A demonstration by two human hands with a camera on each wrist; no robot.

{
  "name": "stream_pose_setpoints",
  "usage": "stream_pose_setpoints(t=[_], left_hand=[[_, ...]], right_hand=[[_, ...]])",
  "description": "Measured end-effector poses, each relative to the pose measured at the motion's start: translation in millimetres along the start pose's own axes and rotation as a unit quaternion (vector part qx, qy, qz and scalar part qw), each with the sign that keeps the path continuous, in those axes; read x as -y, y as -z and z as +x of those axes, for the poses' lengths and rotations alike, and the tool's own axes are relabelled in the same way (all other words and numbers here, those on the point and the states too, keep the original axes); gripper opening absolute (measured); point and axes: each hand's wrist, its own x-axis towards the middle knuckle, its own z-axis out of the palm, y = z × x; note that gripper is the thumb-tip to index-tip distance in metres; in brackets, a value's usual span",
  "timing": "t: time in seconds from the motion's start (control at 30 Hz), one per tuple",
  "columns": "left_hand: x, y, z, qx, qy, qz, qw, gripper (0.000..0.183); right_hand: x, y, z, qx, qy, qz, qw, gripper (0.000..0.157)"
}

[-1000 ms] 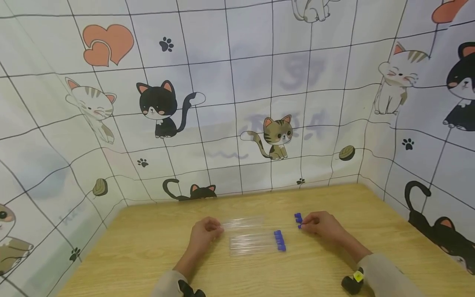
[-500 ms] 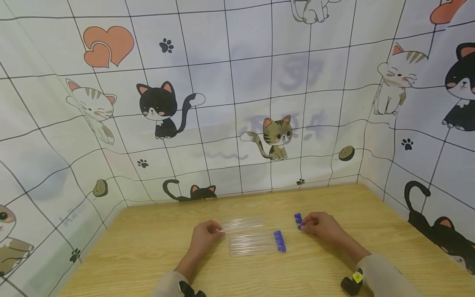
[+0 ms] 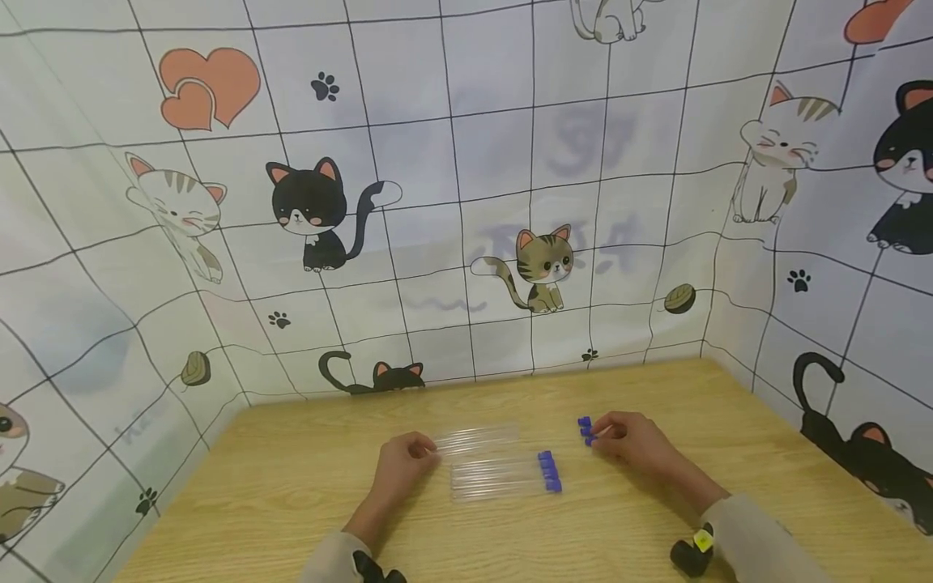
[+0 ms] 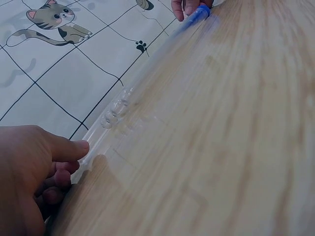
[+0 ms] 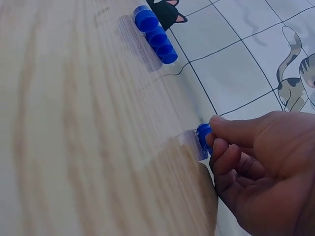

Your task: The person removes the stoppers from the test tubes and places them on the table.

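My left hand (image 3: 403, 468) pinches the left end of a clear test tube between thumb and fingers, at the back row of tubes (image 3: 477, 439). In the left wrist view, rounded ends of other test tubes (image 4: 118, 107) lie just beyond my thumb. On the right, my right hand (image 3: 632, 441) pinches a small blue cap (image 5: 204, 137) between thumb and index finger. Two more blue caps (image 3: 585, 427) lie against the far side of those fingertips. Nearer to me lies a row of clear tubes (image 3: 496, 480) with blue caps (image 3: 550, 472) on their right ends.
A light wood-grain table (image 3: 306, 502) carries everything. Behind it and at both sides hangs white gridded cloth (image 3: 437, 324) printed with cats, hearts and paws. Each beige sleeve (image 3: 758, 534) has a black device (image 3: 691, 559) near the wrist.
My left hand has shifted slightly toward me along the ends of the back tubes. The right fingers move slightly at the blue cap. The front row of capped tubes stays put.
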Motion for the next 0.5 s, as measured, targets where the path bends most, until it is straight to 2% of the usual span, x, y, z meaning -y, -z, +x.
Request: stream_pose_setpoints(t=[0.07, 0.3, 0.5], left_hand=[[-0.3, -0.1, 0.4, -0.003, -0.004, 0.001, 1.0000, 0.009], [-1.5, 0.1, 0.3, -0.014, -0.011, -0.003, 0.9998, 0.011], [-4.2, 0.9, -0.9, -0.029, -0.003, -0.009, 0.9995, 0.010]], right_hand=[[0.5, 0.7, 0.1, 0.002, 0.001, 0.010, 1.000, 0.025], [7.8, 0.9, 0.4, 0.001, 0.014, -0.017, 1.000, 0.022], [20.8, -3.3, 0.0, 0.033, 0.029, 0.041, 0.998, 0.032]])
